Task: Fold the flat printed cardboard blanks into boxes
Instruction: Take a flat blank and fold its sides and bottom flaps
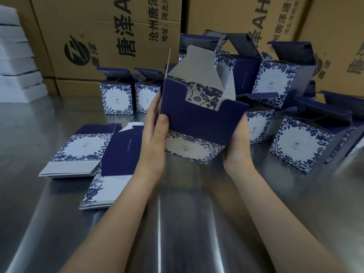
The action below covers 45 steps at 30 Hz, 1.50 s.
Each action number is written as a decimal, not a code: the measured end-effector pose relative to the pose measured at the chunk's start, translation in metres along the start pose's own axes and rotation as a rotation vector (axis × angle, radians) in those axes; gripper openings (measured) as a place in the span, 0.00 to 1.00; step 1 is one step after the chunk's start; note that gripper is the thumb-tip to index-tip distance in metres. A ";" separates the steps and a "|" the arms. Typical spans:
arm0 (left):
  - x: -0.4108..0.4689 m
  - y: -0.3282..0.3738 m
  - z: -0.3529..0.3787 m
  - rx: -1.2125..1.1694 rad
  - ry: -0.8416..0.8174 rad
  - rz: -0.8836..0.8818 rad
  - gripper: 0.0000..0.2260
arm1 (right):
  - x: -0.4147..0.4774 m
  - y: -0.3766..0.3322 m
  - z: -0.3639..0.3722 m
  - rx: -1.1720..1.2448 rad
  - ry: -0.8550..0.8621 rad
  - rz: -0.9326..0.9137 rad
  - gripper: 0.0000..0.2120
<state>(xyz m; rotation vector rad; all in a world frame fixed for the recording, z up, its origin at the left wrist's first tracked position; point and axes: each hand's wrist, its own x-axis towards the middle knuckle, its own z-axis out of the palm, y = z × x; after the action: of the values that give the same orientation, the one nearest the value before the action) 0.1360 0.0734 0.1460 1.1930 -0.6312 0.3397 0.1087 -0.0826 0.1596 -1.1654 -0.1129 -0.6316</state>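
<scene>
On the shiny steel worktop (pixel 177 223), two bare hands hold up a half-formed navy-and-white floral cardboard box (pixel 197 119) at mid-frame.

Brown printed shipping cartons (pixel 98 36) wall off the top of the frame, with a stack of white foam sheets (pixel 15 56) at upper left. Finished floral boxes (pixel 301 146) with raised lids crowd centre and right, and two stacks of flat printed blanks (pixel 78 152) lie at lower left. The left grip (pixel 155 138) is clamped on the box's left edge, thumb on the navy panel, fingers behind. The right grip (pixel 238 142) clasps the lower right corner, its fingers hidden behind the card. The box's white top flaps stand open.
</scene>
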 end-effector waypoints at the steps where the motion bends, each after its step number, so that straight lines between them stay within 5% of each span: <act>1: 0.000 -0.002 -0.001 -0.004 0.043 -0.008 0.38 | -0.001 -0.003 -0.001 -0.029 -0.018 -0.021 0.12; 13: -0.010 0.000 0.002 0.011 0.172 -0.046 0.32 | -0.024 -0.015 0.006 -0.255 -0.233 -0.322 0.22; 21: -0.011 0.002 -0.006 0.308 0.092 0.151 0.22 | -0.020 -0.009 0.000 -0.498 -0.197 -0.519 0.22; 26: -0.008 0.010 -0.013 0.493 -0.040 0.259 0.30 | -0.018 -0.003 -0.006 -0.543 -0.147 -0.555 0.21; 34: -0.003 0.025 -0.014 0.606 -0.119 0.154 0.31 | -0.014 -0.001 -0.006 -0.507 -0.132 -0.577 0.22; 45: -0.002 0.022 -0.015 0.564 0.004 0.191 0.30 | -0.015 -0.001 -0.006 -0.483 -0.092 -0.542 0.22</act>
<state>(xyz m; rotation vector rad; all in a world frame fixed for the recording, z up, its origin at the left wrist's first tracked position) 0.1264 0.0955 0.1584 1.6712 -0.6692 0.7132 0.0944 -0.0821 0.1524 -1.6487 -0.3787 -1.1245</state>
